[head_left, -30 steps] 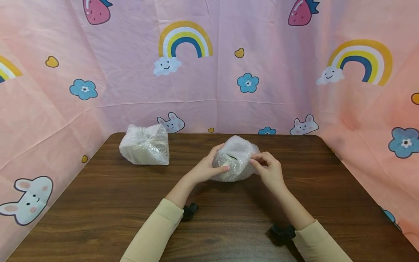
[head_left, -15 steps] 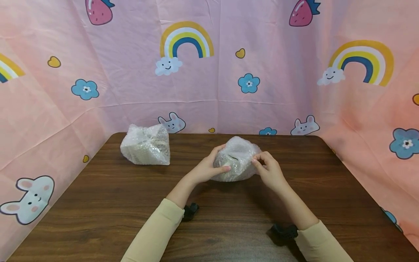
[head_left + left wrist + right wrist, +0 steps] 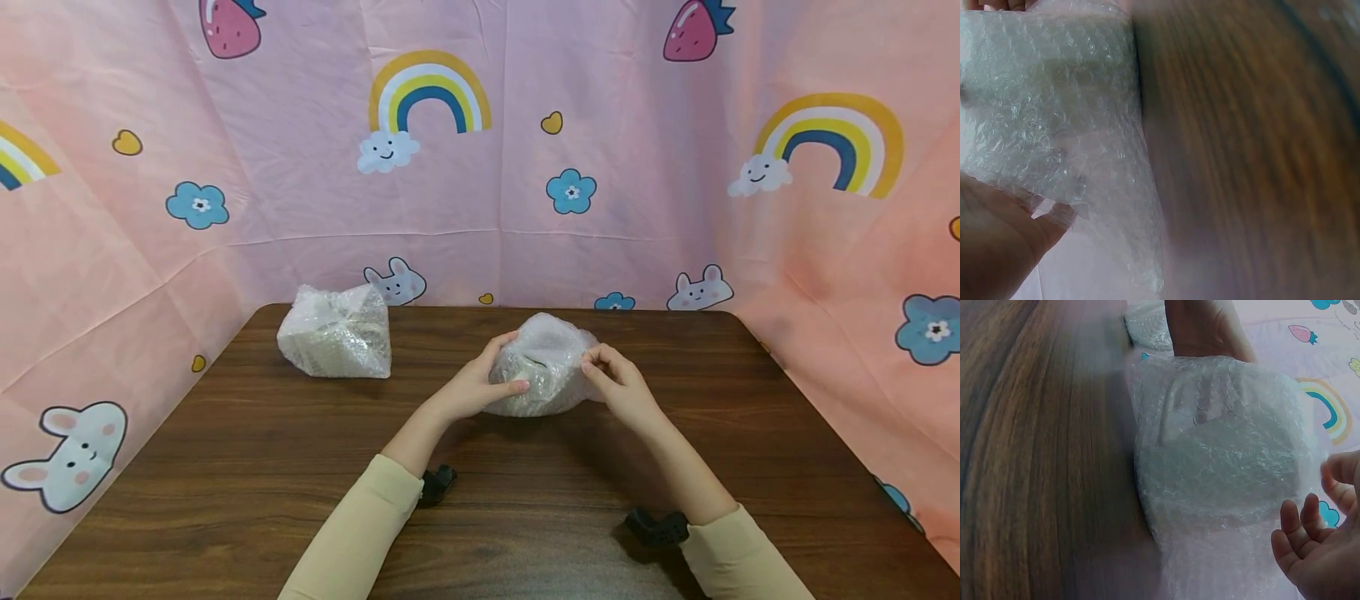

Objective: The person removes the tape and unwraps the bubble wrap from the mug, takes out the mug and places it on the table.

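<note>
A bundle in clear bubble wrap (image 3: 551, 379) sits near the middle of the table, with a pale, light-green shape showing through the layers. My left hand (image 3: 476, 383) grips its left side, thumb across the front and fingers round behind. At the right side, my right hand (image 3: 624, 392) pinches the wrap's edge between thumb and forefinger. In the right wrist view the other fingers (image 3: 1300, 531) of that hand curl loosely off the bundle. A loose flap of bubble wrap (image 3: 1125, 219) hangs beside my left hand in the left wrist view.
A second bubble-wrapped bundle (image 3: 335, 333) stands at the back left of the dark wooden table (image 3: 525, 517). Behind and at both sides hangs a pink printed cloth (image 3: 480, 183). Black wrist devices (image 3: 656, 527) sit below the forearms.
My right hand has shifted slightly right along the edge of the wrap. The left hand keeps its grip, and the bundle stays almost where it was.
</note>
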Demonstrator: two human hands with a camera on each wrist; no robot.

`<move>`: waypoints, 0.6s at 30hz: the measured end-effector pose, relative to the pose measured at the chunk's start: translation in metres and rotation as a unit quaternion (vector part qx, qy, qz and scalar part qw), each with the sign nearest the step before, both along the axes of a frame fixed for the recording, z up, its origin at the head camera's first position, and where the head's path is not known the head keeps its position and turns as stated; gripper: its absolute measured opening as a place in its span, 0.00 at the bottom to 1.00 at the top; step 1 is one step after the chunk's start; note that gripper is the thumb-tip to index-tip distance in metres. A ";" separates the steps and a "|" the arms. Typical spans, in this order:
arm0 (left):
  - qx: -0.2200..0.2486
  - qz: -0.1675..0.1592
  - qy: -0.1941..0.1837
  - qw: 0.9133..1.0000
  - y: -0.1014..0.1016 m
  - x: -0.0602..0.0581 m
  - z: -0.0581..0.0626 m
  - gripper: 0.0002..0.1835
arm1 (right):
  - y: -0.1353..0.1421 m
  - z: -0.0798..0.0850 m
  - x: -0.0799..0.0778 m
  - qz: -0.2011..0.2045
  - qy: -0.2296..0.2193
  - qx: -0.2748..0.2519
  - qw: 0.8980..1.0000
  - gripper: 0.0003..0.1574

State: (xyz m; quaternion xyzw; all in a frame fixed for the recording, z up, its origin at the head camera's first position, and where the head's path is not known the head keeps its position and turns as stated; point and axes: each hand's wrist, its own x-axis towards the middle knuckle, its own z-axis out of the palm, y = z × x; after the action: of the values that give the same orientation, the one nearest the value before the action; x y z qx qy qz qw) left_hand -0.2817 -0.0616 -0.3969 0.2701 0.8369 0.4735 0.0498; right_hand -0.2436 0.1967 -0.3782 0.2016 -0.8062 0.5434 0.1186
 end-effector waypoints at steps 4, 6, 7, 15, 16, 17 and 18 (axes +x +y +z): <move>0.000 0.002 0.001 1.000 0.000 0.000 0.000 0.45 | 0.000 0.001 0.000 0.006 -0.004 -0.018 1.000 0.07; -0.002 0.003 0.001 1.000 0.000 -0.001 -0.001 0.45 | 0.000 0.000 0.000 0.006 -0.006 -0.021 1.000 0.07; -0.002 0.004 0.001 1.000 0.000 -0.001 -0.001 0.45 | 0.000 0.000 0.000 0.007 -0.007 -0.023 1.000 0.08; 0.001 0.001 0.005 1.000 0.001 -0.002 -0.001 0.45 | -0.002 -0.002 0.000 0.002 -0.003 -0.029 1.000 0.13; 0.001 0.001 0.005 1.000 0.001 -0.002 -0.001 0.46 | -0.002 -0.002 0.000 0.000 -0.001 -0.026 1.000 0.15; 0.001 0.001 0.007 1.000 0.001 -0.002 -0.002 0.46 | -0.003 -0.001 0.001 -0.002 -0.001 -0.025 1.000 0.16; -0.001 0.002 0.007 1.000 0.001 -0.002 -0.002 0.46 | -0.003 -0.001 0.001 -0.003 -0.002 -0.025 1.000 0.17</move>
State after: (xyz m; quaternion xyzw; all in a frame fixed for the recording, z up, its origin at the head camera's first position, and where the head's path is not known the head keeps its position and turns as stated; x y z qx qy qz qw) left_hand -0.2836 -0.0608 -0.3987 0.2718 0.8381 0.4710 0.0429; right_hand -0.2424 0.1938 -0.3788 0.1948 -0.7932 0.5635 0.1240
